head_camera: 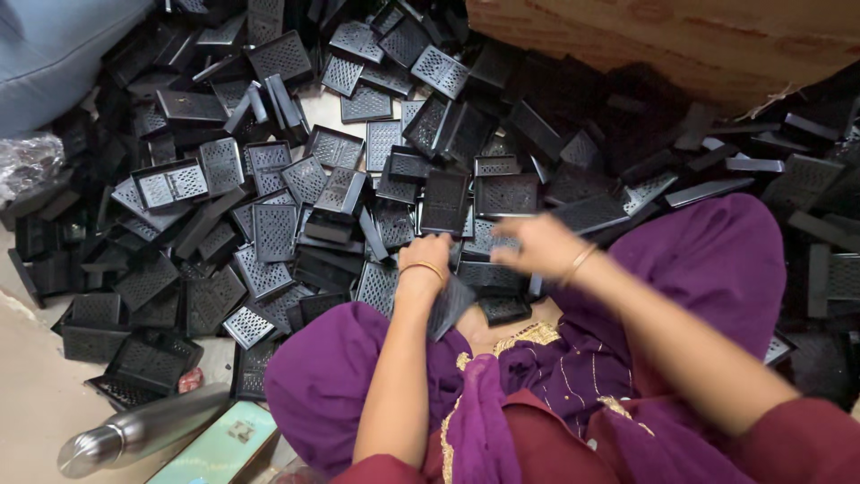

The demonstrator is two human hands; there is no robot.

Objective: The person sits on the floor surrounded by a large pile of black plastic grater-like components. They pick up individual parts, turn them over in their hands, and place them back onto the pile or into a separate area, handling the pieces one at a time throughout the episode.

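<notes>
Item one: my left hand (425, 260), fingers curled shut around a black perforated tray (448, 305), held just above my purple-draped lap (717, 260). Item two: my right hand (536, 244), blurred, fingers spread over the heap; I cannot tell whether it grips anything. Item three: pile of black perforated trays (269, 224), covering the floor (36, 394) ahead. Item four: steel bottle (134, 432), lying lower left beside a pale green box (224, 448). Item five: cardboard box (681, 36), upper right.
</notes>
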